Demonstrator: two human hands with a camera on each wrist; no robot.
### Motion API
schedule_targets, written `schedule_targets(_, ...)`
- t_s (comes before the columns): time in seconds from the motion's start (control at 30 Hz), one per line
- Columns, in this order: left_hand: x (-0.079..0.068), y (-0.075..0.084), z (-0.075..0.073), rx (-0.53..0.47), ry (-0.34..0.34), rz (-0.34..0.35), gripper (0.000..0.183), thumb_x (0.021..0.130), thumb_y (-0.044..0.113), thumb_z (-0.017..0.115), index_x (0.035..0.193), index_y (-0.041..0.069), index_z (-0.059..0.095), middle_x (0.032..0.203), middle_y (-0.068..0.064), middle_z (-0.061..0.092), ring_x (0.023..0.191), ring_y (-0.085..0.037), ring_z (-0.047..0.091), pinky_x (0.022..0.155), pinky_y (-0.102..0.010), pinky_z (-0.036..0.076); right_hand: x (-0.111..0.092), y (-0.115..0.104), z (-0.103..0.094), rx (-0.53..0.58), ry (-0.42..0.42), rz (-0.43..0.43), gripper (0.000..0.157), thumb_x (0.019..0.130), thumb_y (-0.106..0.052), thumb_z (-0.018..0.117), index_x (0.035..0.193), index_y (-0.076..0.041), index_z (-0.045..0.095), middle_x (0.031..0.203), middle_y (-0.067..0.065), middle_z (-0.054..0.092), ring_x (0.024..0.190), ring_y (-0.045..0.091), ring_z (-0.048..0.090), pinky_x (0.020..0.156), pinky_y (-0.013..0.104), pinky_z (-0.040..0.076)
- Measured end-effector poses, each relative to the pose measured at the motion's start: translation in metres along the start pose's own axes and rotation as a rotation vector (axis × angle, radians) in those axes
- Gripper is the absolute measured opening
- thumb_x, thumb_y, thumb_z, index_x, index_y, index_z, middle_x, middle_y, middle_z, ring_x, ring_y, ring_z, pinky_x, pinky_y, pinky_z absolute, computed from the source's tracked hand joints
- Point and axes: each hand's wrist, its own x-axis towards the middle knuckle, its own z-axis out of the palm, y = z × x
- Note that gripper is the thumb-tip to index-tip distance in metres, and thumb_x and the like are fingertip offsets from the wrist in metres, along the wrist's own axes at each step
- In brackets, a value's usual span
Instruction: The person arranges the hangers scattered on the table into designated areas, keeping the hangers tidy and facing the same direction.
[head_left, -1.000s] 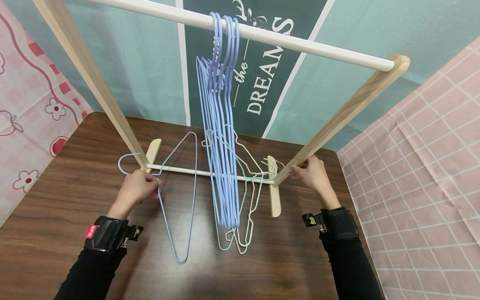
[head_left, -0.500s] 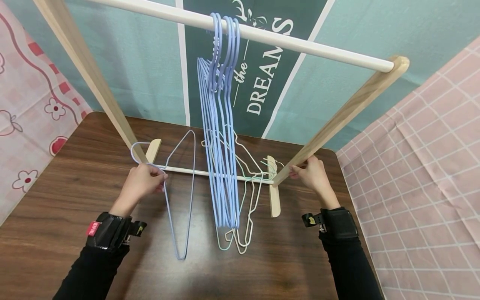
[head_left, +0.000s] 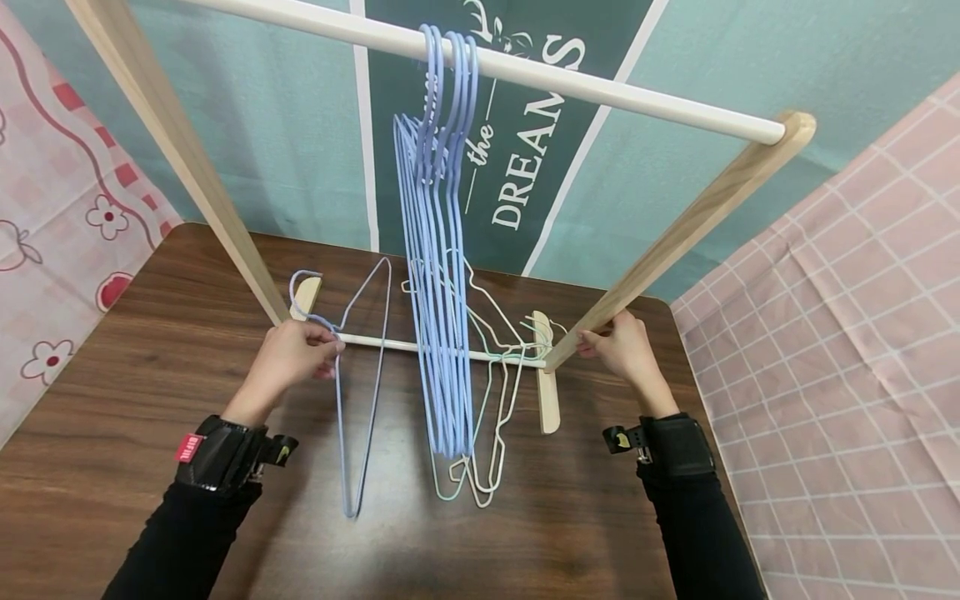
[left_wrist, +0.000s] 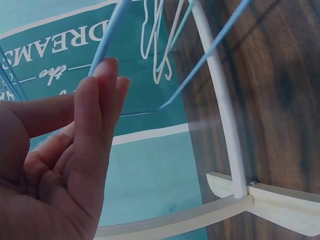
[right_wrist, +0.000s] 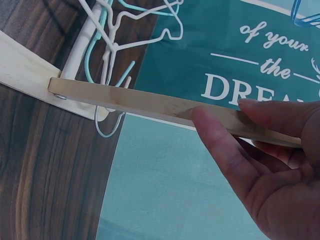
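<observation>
My left hand (head_left: 288,358) pinches a light blue clothes hanger (head_left: 340,417) near its neck, between thumb and fingertips. Its hook points up and left, and its long body hangs down over the table, left of the other hangers. The pinch also shows in the left wrist view, with blue wire (left_wrist: 107,42) rising from the fingertips. At the other side, my right hand (head_left: 628,346) grips the right wooden post (head_left: 690,225) of a garment rack, low down. In the right wrist view the thumb and fingers lie on either side of this post (right_wrist: 150,102).
Several blue hangers (head_left: 442,333) hang bunched on the white top rail (head_left: 622,92). Behind and below them, white and mint hangers (head_left: 501,425) are around the lower white bar (head_left: 367,341). The left post (head_left: 195,175) slants up beside my left hand. Fabric sheets surround the brown table (head_left: 135,400).
My left hand has moved right and slightly up with the blue hanger, whose body has turned and looks narrower. The right hand has stayed on the post.
</observation>
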Motion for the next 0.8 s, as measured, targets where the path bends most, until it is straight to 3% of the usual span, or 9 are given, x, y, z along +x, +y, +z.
schedule_targets(0.33, 0.003, 0.01, -0.009, -0.024, -0.078, -0.056, 0.02, 0.088, 0.011, 0.06, 0.095, -0.008, 0.063, 0.081, -0.012, 0.068, 0.059, -0.018, 0.066, 0.057, -0.025, 0.055, 0.001, 0.0, 0.001, -0.016, -0.004, -0.004, 0.028, 0.088, 0.0, 0.058, 0.11, 0.014, 0.046, 0.096, 0.033, 0.059, 0.072, 0.032, 0.067, 0.058, 0.025, 0.056)
schedule_targets(0.53, 0.004, 0.018, -0.014, 0.023, -0.076, -0.027, 0.021, 0.088, 0.013, 0.061, 0.094, -0.007, 0.064, 0.076, -0.009, 0.068, 0.056, -0.013, 0.064, 0.058, -0.022, 0.052, 0.001, 0.0, 0.001, -0.028, 0.0, -0.008, 0.028, 0.088, 0.001, 0.057, 0.11, 0.014, 0.046, 0.095, 0.033, 0.059, 0.072, 0.032, 0.067, 0.058, 0.026, 0.056)
schedule_targets(0.8, 0.007, 0.029, -0.021, 0.001, -0.045, 0.016, 0.021, 0.086, 0.011, 0.063, 0.094, -0.008, 0.064, 0.079, -0.012, 0.068, 0.055, -0.011, 0.064, 0.055, -0.022, 0.053, 0.0, -0.001, 0.0, -0.031, -0.002, 0.001, 0.028, 0.088, 0.001, 0.057, 0.11, 0.014, 0.046, 0.095, 0.033, 0.059, 0.071, 0.032, 0.067, 0.058, 0.027, 0.056)
